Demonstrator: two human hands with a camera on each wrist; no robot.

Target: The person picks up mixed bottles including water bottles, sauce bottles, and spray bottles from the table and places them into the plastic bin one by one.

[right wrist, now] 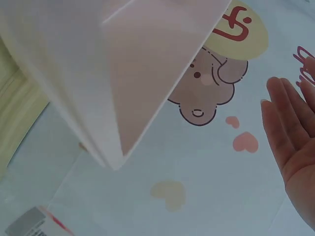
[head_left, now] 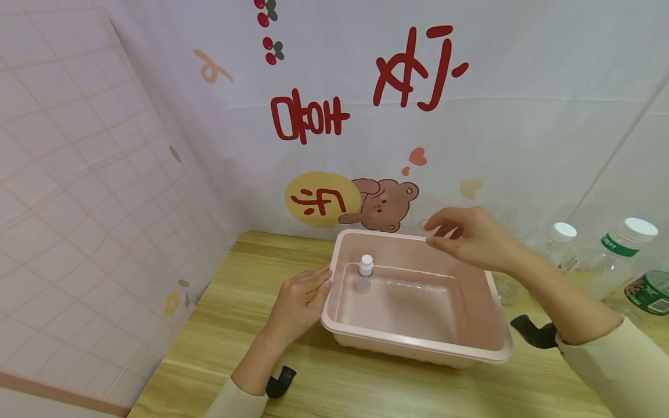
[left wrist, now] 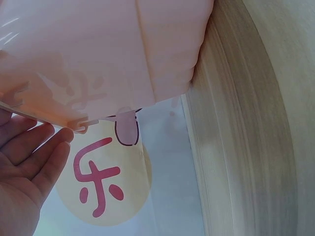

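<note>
A pink plastic basin (head_left: 413, 342) sits on the wooden table, its rim and ribbed outer wall (left wrist: 172, 44) showing. Inside, near its left side, stands a small clear bottle (head_left: 365, 273) with a white cap. My left hand (head_left: 300, 302) holds the basin's left rim, thumb at the top edge; in the left wrist view its fingers (left wrist: 39, 152) lie along the underside of that rim. Over the far rim is my right hand (head_left: 470, 238), fingers loosely bent with nothing between them. The right wrist view shows that hand (right wrist: 295, 132) apart from the basin's corner (right wrist: 115, 160).
Right of the basin, partly behind my right forearm, stand several clear bottles, among them one with a white cap and green band (head_left: 624, 244) and one with a dark green label (head_left: 650, 292). A printed cloth (head_left: 522, 151) hangs behind the table (head_left: 251, 267).
</note>
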